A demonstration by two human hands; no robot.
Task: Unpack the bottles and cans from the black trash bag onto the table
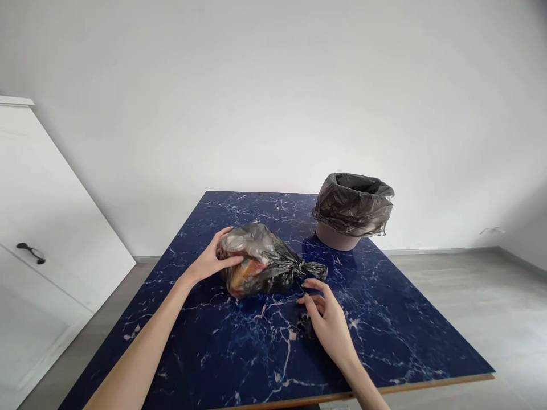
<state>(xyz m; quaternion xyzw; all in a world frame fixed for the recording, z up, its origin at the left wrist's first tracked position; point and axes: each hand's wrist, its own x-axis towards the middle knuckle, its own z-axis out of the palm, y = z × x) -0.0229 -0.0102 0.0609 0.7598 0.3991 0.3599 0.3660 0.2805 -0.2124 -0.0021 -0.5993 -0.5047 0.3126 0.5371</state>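
A filled black garbage bag [273,256] lies on its side on the blue table, tied off in a knot at its right end. Orange, red and pale contents show dimly through the thin plastic; I cannot make out what they are. My left hand [213,257] grips the bag's left end, thumb on the near side and fingers over the far side. Just below and right of the knot, my right hand [327,319] hovers with its fingers curved and apart, holding nothing.
A bin [337,238] lined with a dark plastic bag [354,210] stands at the table's back right. The marble-patterned table [239,364] has a plain wall behind it. A white cabinet [47,239] is on the left.
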